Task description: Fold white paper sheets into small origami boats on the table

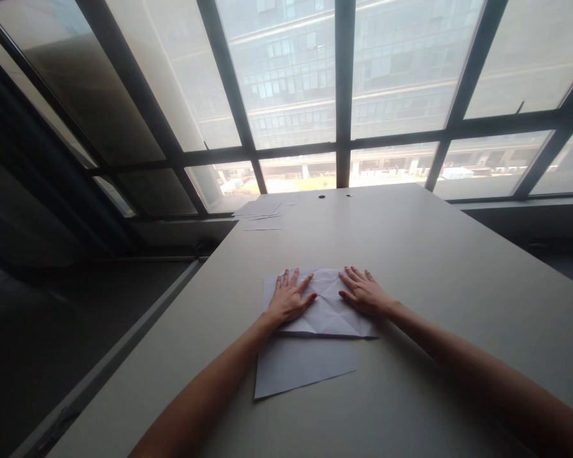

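Note:
A creased sheet of white paper [325, 312] lies on the table, its fold lines crossing near the middle. My left hand [292, 298] rests flat on the left part of this sheet, fingers spread. On its right part my right hand [363, 291] lies flat too, with the fingers apart. Under the creased sheet is a smoother sheet of paper [305, 366], which sticks out toward me and a little at the upper left. The front edge of the creased sheet stands slightly off the paper beneath. Both hands cover parts of the creases.
The white table [410, 248] stretches away to a large window [291, 76] with dark frames. Several loose papers [262, 211] lie at its far left edge. A round dark hole [321, 196] and a small object [349, 195] show near the far end.

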A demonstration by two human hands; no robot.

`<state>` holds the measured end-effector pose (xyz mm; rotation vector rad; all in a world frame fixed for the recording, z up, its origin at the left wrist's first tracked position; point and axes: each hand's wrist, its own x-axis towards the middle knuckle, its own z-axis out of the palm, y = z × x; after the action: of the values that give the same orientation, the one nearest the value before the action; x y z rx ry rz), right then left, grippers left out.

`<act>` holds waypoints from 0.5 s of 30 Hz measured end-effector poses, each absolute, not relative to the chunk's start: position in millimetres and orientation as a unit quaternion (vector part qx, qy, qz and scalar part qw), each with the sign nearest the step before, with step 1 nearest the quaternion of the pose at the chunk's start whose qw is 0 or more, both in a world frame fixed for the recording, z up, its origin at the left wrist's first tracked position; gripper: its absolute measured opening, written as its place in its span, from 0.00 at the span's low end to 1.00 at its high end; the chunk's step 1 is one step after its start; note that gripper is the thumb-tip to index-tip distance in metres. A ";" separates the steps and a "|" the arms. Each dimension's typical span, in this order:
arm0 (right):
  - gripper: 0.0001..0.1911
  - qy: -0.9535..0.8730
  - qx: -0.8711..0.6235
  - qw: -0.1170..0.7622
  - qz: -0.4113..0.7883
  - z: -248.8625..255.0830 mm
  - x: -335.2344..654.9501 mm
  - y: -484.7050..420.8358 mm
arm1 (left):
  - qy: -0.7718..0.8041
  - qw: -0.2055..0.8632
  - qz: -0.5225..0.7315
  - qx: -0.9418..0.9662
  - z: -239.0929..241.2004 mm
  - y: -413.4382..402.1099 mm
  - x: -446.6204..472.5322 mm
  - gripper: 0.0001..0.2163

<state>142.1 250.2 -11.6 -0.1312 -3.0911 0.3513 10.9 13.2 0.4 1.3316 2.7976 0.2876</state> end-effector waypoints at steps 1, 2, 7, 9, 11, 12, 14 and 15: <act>0.38 -0.993 -0.029 0.012 0.112 -12.5 146.2 255.6 | 0.898 0.018 0.100 0.428 0.5 10.6 8.8 0.34; 0.39 -0.993 -0.020 0.012 0.111 -12.6 149.2 259.3 | 0.898 0.022 0.106 0.426 1.2 8.9 6.8 0.34; 0.39 -0.993 -0.036 0.020 0.110 -10.1 149.9 258.5 | 0.897 0.042 0.121 0.422 3.2 -2.3 -10.7 0.35; 0.39 -0.993 -0.041 0.022 0.113 -8.6 148.2 255.2 | 0.896 0.042 0.110 0.429 4.0 -8.4 -22.0 0.35; 0.39 -0.992 -0.047 0.020 0.115 -7.2 147.1 252.7 | 0.897 0.041 0.100 0.428 7.5 -11.5 -33.5 0.35; 0.39 -0.992 -0.051 0.018 0.116 -6.9 146.8 251.7 | 0.897 0.047 0.095 0.430 10.8 -11.4 -38.6 0.36; 0.39 -0.991 -0.070 0.018 0.116 -7.5 146.3 250.0 | 0.899 0.059 0.091 0.425 20.1 -8.6 -45.3 0.34; 0.39 -0.989 -0.086 0.021 0.117 -8.5 146.1 249.3 | 0.904 0.054 0.094 0.414 25.2 -6.7 -46.2 0.32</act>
<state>146.1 249.3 -8.5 -0.2656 -3.0674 0.3622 -46.2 -6.7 25.2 1.2591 2.7457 0.2852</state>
